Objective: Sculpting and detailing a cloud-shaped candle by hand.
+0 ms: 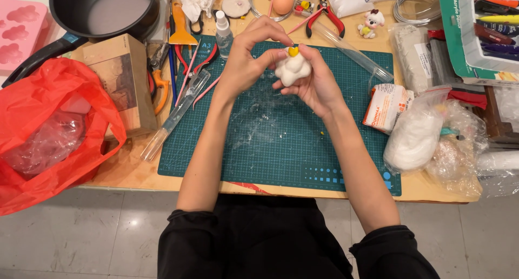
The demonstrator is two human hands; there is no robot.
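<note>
Above the far half of the green cutting mat point(281, 144), we cradle a lumpy white clay figure point(292, 70) in our right hand point(316, 84), while our left hand point(246, 62) fingers pinch a small yellow piece point(293, 51) onto its top. Pressing too hard could dent the soft lobes; a loose pinch could drop the piece onto the mat.

A home craft corner: a wooden table point(124, 171) crowded around a green cutting mat point(281, 144), with pliers point(330, 14), a spray bottle point(223, 33), paint tubes point(494, 19), bags of white clay point(413, 135) and a pink mould point(19, 33) (a cooking pot point(105, 11) too), over pale floor tiles point(81, 236).
</note>
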